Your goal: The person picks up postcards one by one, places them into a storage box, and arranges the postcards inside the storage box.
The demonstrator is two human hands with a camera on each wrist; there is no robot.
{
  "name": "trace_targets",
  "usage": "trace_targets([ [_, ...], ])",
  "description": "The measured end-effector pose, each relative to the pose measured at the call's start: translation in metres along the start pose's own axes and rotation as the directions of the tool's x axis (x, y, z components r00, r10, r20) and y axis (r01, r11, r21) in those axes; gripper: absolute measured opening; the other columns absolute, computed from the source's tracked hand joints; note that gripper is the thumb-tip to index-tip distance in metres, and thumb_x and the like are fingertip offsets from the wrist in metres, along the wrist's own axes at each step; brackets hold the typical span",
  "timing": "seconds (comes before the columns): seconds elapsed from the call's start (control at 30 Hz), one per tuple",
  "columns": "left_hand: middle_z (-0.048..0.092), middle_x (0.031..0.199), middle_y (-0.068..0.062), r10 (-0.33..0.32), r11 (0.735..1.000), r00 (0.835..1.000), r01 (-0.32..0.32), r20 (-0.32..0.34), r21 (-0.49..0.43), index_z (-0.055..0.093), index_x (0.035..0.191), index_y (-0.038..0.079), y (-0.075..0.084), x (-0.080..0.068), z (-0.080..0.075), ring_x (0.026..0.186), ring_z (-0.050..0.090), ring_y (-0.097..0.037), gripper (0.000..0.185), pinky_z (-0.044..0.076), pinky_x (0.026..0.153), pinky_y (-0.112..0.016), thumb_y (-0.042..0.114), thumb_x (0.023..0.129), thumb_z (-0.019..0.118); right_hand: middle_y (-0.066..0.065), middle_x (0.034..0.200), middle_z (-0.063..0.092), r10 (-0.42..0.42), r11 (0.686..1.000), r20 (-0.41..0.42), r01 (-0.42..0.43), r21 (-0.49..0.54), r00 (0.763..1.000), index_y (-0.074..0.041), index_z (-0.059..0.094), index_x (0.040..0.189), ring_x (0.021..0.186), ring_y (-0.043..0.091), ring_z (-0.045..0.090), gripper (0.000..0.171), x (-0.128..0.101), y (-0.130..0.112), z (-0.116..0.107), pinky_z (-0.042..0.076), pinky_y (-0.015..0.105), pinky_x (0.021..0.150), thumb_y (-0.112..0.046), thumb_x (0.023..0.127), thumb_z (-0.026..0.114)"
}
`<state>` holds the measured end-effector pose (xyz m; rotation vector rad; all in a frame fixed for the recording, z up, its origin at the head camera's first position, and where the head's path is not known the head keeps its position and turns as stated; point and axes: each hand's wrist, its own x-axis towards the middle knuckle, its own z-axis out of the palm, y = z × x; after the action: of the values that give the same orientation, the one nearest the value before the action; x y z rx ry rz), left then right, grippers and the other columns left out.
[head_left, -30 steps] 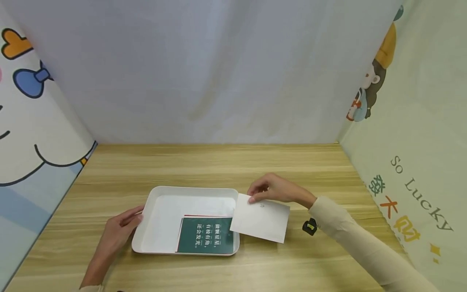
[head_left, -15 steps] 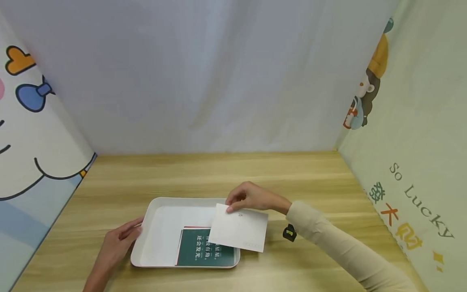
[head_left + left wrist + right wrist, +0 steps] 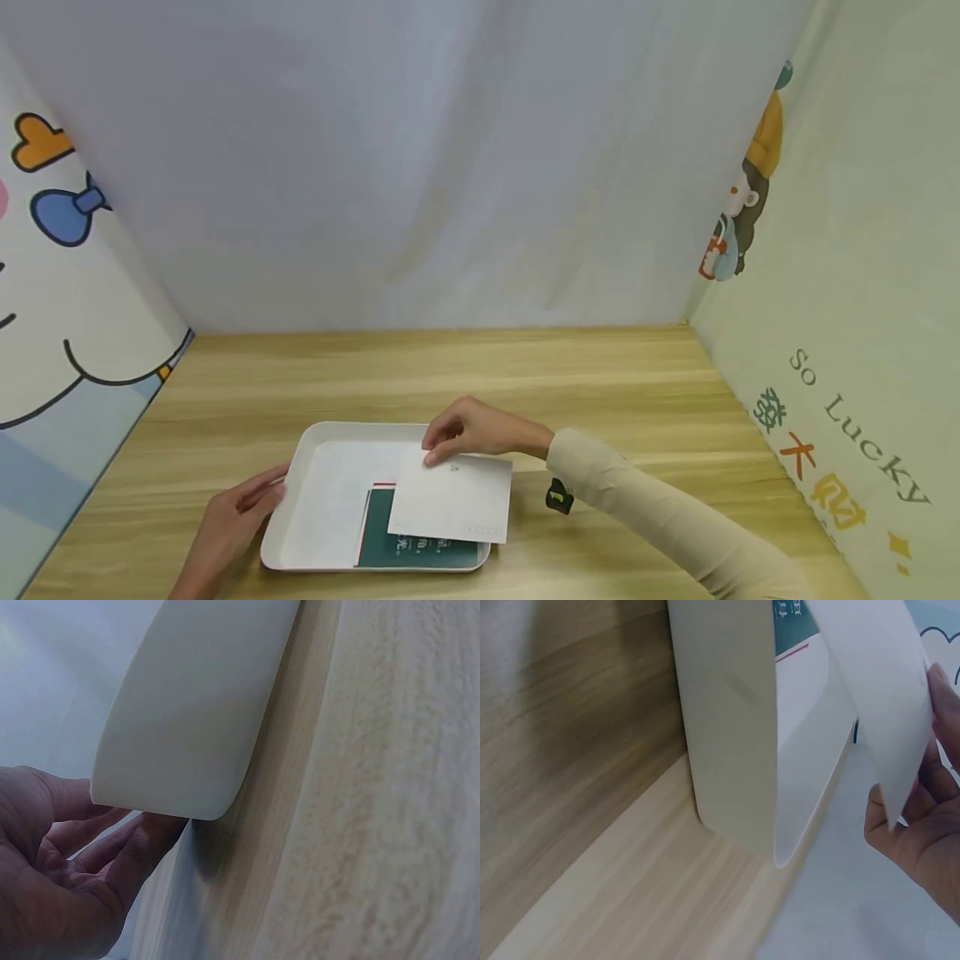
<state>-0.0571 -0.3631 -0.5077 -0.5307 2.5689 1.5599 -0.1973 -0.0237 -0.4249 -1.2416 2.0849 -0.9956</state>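
My right hand (image 3: pixel 472 429) pinches a white postcard (image 3: pixel 453 500) by its far left corner, thumb on top. A small printed mark and a faint row of boxes show on its face. In the right wrist view the postcard (image 3: pixel 885 690) bends slightly as it hangs over the tray. Under it, in the right half of the white tray (image 3: pixel 315 492), lie green cards (image 3: pixel 378 533) with white characters and a red edge showing; the postcard hides much of them. My left hand (image 3: pixel 236 517) touches the tray's left end, fingers and thumb loosely bent against the outer wall (image 3: pixel 187 720).
The tray stands on a wood-grain table (image 3: pixel 600 375). A pale curtain (image 3: pixel 450 167) rises behind it. Printed cloth walls, one with cartoon shapes (image 3: pixel 60 217) and one with lettering (image 3: pixel 806 458), flank both sides. A black device (image 3: pixel 558 497) sits at my right wrist.
My right hand has carried the postcard leftward, from the tray's right edge to over the green cards. My left hand stays at the tray's left end. The head view has tilted slightly up.
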Motion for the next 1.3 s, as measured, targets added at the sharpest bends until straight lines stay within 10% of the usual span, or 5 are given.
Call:
trace_targets([
  [0.2, 0.066, 0.139, -0.022, 0.001, 1.0, 1.0, -0.001, -0.009, 0.017, 0.057, 0.149, 0.002, -0.002, -0.003, 0.0, 0.098, 0.057, 0.014, 0.048, 0.05, 0.078, -0.012, 0.025, 0.107, 0.063, -0.005, 0.083, 0.07, -0.01, 1.0, 0.031, 0.01, 0.0, 0.999, -0.002, 0.079, 0.101, 0.071, -0.003, 0.053, 0.011, 0.012, -0.005, 0.012, 0.045, 0.015, 0.068, -0.012, 0.095, 0.078],
  [0.43, 0.063, 0.141, -0.024, 0.011, 1.0, 1.0, -0.01, -0.018, 0.026, 0.056, 0.15, 0.001, 0.001, -0.002, 0.0, 0.128, 0.064, -0.029, 0.049, 0.049, 0.077, -0.01, 0.025, 0.107, 0.062, 0.001, 0.087, 0.075, -0.035, 0.999, 0.017, 0.035, -0.01, 0.999, -0.002, 0.08, 0.101, 0.073, -0.004, 0.057, 0.012, 0.026, -0.005, 0.016, 0.049, 0.015, 0.07, -0.012, 0.095, 0.078],
  [0.73, 0.065, 0.14, -0.022, 0.032, 0.999, 0.999, -0.031, -0.031, 0.014, 0.057, 0.149, 0.002, 0.005, -0.004, 0.0, 0.094, 0.054, 0.019, 0.048, 0.05, 0.079, -0.011, 0.023, 0.106, 0.063, 0.0, 0.083, 0.073, -0.023, 1.0, 0.057, 0.023, 0.015, 0.998, 0.0, 0.079, 0.099, 0.071, -0.005, 0.054, 0.011, 0.032, -0.005, 0.025, 0.047, 0.014, 0.068, -0.01, 0.094, 0.078],
  [0.93, 0.065, 0.14, -0.022, 0.027, 1.0, 0.999, -0.027, -0.032, 0.007, 0.057, 0.149, 0.002, 0.003, -0.004, 0.001, 0.094, 0.053, 0.019, 0.048, 0.05, 0.078, -0.011, 0.025, 0.106, 0.064, 0.004, 0.084, 0.076, -0.014, 0.999, 0.076, 0.012, 0.035, 0.997, 0.001, 0.079, 0.099, 0.071, -0.005, 0.058, 0.012, 0.034, -0.003, 0.035, 0.049, 0.014, 0.069, -0.01, 0.094, 0.079],
  [1.3, 0.069, 0.132, -0.024, 0.039, 0.998, 0.998, -0.036, -0.057, 0.05, 0.061, 0.144, -0.001, -0.001, 0.001, 0.005, 0.125, 0.065, -0.038, 0.045, 0.05, 0.074, -0.013, 0.022, 0.105, 0.064, -0.002, 0.078, 0.071, 0.007, 1.0, 0.078, -0.009, 0.022, 0.997, 0.0, 0.078, 0.098, 0.069, -0.006, 0.056, 0.01, 0.034, 0.005, 0.047, 0.047, 0.012, 0.068, -0.009, 0.093, 0.079],
])
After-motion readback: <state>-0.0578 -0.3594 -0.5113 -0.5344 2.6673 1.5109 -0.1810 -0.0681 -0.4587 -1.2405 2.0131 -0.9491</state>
